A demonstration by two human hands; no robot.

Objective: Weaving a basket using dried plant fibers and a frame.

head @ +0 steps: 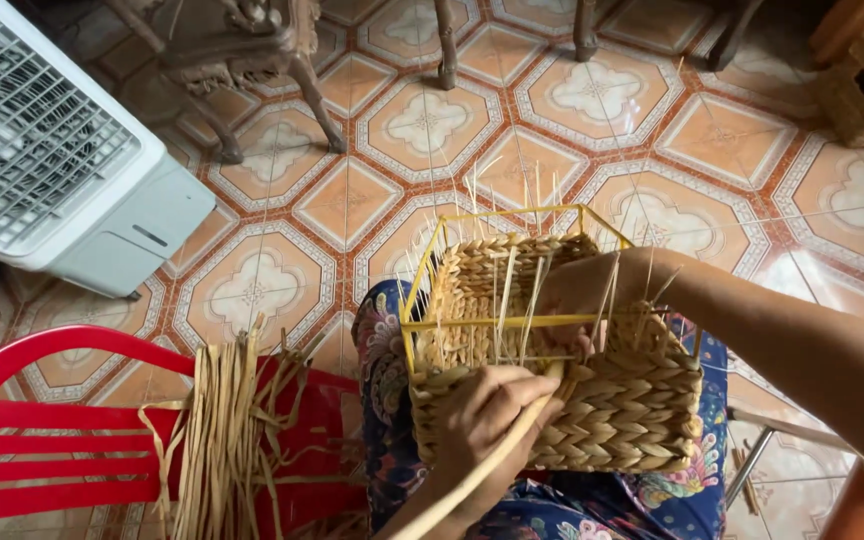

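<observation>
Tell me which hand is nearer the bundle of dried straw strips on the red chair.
Left. The left hand grips a strand at the basket's front, beside the straw bundle; the right hand reaches inside the basket, farther away.

**Straw, wire, plastic, tile**

Your basket (592, 400) is thick braided straw, matt and rough, woven on a glossy yellow metal wire frame (497, 322). Your left hand (487, 410) grips a smooth, pale fibre strand (472, 480). On the left, dry straw strips (217, 430) lie on a shiny red plastic chair (42, 440). The floor tiles (422, 125) look glazed.
</observation>
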